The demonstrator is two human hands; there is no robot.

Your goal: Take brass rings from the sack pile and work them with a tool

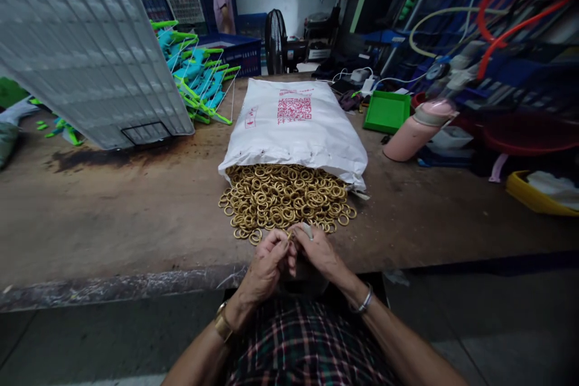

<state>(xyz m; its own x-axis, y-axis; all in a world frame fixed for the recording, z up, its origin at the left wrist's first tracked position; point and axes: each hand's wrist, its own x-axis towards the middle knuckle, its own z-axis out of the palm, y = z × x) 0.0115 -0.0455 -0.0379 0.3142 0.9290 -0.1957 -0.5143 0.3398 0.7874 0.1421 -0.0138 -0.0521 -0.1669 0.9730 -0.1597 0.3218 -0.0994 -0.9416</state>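
Note:
Many brass-coloured rings (284,196) spill in a heap from the open mouth of a white sack (312,132) with red print. Just in front of the heap, near the table's front edge, my two hands meet at the fingertips. My left hand (270,259) has its fingers curled in a pinch, and a small part of a brass ring (290,235) shows between the hands. My right hand (315,248) is closed beside it, thumb and fingers together, with a small greyish piece (307,230) at its fingers. What exactly the right fingers hold is too small to tell.
On the brown table (136,217) stand a grey ribbed panel (99,42) and green and blue toy parts (199,78) at left. At right are a green tray (387,111), a pink bottle (414,132) and a yellow basket (540,196). A person (222,3) stands far back.

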